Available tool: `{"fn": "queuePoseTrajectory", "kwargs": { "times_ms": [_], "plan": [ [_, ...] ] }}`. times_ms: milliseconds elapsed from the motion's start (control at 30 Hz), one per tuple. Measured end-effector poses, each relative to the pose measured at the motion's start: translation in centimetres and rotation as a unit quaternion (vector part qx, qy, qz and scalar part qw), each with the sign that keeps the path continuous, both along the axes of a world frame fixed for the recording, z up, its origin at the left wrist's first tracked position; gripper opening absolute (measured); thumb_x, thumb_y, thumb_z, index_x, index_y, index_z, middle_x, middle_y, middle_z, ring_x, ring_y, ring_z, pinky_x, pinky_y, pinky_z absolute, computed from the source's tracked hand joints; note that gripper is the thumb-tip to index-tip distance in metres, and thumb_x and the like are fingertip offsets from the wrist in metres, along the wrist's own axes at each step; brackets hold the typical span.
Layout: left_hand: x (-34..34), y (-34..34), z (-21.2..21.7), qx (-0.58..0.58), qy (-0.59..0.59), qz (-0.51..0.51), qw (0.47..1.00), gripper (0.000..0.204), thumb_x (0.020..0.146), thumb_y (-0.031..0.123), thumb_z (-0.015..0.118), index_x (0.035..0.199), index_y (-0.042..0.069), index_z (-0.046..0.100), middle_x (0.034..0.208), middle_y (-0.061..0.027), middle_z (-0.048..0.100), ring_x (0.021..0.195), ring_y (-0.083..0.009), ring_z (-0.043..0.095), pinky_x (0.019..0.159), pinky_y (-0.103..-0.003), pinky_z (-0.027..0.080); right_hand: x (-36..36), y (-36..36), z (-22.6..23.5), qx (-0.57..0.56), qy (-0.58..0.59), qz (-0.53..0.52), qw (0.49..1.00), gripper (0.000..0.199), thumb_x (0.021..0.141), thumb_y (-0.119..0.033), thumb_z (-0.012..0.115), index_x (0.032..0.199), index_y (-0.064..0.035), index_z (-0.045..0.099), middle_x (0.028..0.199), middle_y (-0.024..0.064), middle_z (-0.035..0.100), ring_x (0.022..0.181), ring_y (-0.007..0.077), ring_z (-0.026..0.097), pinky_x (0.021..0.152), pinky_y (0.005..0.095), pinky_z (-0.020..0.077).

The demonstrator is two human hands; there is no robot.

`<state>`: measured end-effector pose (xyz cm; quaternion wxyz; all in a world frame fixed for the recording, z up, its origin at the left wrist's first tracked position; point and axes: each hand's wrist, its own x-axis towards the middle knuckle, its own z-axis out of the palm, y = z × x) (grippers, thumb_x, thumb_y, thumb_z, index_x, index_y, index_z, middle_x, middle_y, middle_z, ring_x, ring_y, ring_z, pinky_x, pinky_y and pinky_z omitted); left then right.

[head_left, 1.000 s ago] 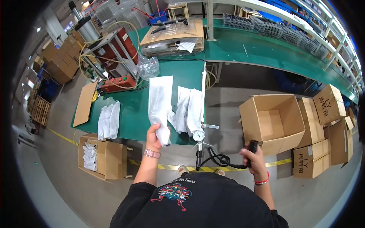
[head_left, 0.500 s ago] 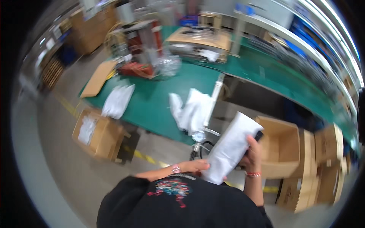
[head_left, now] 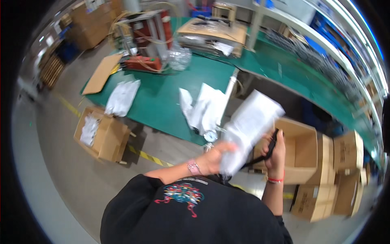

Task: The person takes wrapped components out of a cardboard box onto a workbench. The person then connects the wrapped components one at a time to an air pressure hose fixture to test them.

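Observation:
My left hand (head_left: 213, 159) is closed round the lower part of a long white wrapped package (head_left: 255, 116), which tilts up to the right and is smeared by motion. My right hand (head_left: 278, 153) grips a black strap (head_left: 260, 159) whose lower end runs down behind the package. Beyond my hands, two white sleeves (head_left: 208, 105) lie on the green table (head_left: 160, 95). Just left of the package, a round dial gauge (head_left: 210, 136) sits by the table's near corner. A flat pile of white bags (head_left: 122, 97) rests at the table's left edge.
An open cardboard box (head_left: 300, 150) stands right of my right hand, with more cartons (head_left: 317, 199) beside it. At left is a box (head_left: 109, 138) holding white bags. A red and grey machine (head_left: 148, 36) and a flat cardboard piece (head_left: 101, 75) are on the table.
The white package has moved up, away from my body. My right hand has come off its side and now grips the black strap. My left hand has shifted right and up with the package.

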<state>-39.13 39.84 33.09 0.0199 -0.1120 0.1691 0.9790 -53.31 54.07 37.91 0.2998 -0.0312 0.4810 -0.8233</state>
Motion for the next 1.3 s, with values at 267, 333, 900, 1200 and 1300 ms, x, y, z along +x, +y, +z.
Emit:
{"fn": "queuePoseTrajectory", "kwargs": {
  "times_ms": [267, 333, 900, 1200, 1300],
  "plan": [
    [-3.8, -5.7, 3.6, -0.021, -0.009, 0.17, 0.985, 0.036, 0.076, 0.017, 0.054, 0.106, -0.002, 0.049, 0.08, -0.0169, 0.058, 0.057, -0.0223, 0.053, 0.051, -0.031, 0.045, 6.8, 1.7, 0.5, 0.132, 0.111, 0.173, 0.97, 0.022, 0.089, -0.02, 0.042, 0.109, -0.0124, 0.046, 0.062, 0.0026, 0.05, 0.044, 0.0077, 0.04, 0.038, 0.0206, 0.0316],
    [-4.1, -5.4, 3.7, -0.024, 0.007, 0.182, 0.983, 0.035, 0.076, 0.017, 0.054, 0.105, -0.002, 0.049, 0.08, -0.017, 0.058, 0.056, -0.0219, 0.053, 0.051, -0.03, 0.045, 8.3, 1.0, 0.5, 0.179, 0.207, 0.206, 0.94, 0.02, 0.086, -0.016, 0.047, 0.105, -0.0103, 0.05, 0.06, 0.0016, 0.05, 0.044, 0.0079, 0.04, 0.042, 0.0201, 0.0315],
    [-2.9, -0.3, 5.5, -0.17, 0.053, 0.238, 0.955, 0.03, 0.077, 0.011, 0.049, 0.105, 0.0, 0.051, 0.084, -0.0101, 0.06, 0.06, -0.0167, 0.057, 0.051, -0.026, 0.047, 9.7, 0.5, 0.2, 0.251, 0.348, 0.166, 0.888, 0.032, 0.085, -0.024, 0.053, 0.104, 0.0008, 0.044, 0.065, 0.0078, 0.054, 0.052, 0.0166, 0.046, 0.051, 0.0294, 0.0382],
    [-1.7, -0.1, 5.9, -0.202, 0.056, 0.221, 0.953, 0.027, 0.076, 0.006, 0.048, 0.101, 0.0, 0.053, 0.078, -0.0077, 0.061, 0.058, -0.0139, 0.056, 0.051, -0.022, 0.045, 10.4, 0.7, 1.4, 0.175, 0.191, 0.23, 0.938, 0.033, 0.087, -0.022, 0.052, 0.101, 0.0036, 0.038, 0.061, 0.0065, 0.047, 0.048, 0.0128, 0.044, 0.044, 0.026, 0.037],
    [-1.5, -0.1, 5.6, -0.166, 0.095, 0.158, 0.969, 0.027, 0.076, 0.006, 0.048, 0.101, 0.001, 0.053, 0.077, -0.007, 0.061, 0.057, -0.0136, 0.056, 0.05, -0.021, 0.045, 9.6, 1.2, 0.8, 0.095, 0.06, 0.359, 0.927, 0.03, 0.086, -0.021, 0.054, 0.097, 0.002, 0.038, 0.06, 0.005, 0.045, 0.046, 0.0097, 0.042, 0.042, 0.0238, 0.0352]
  ]
}}
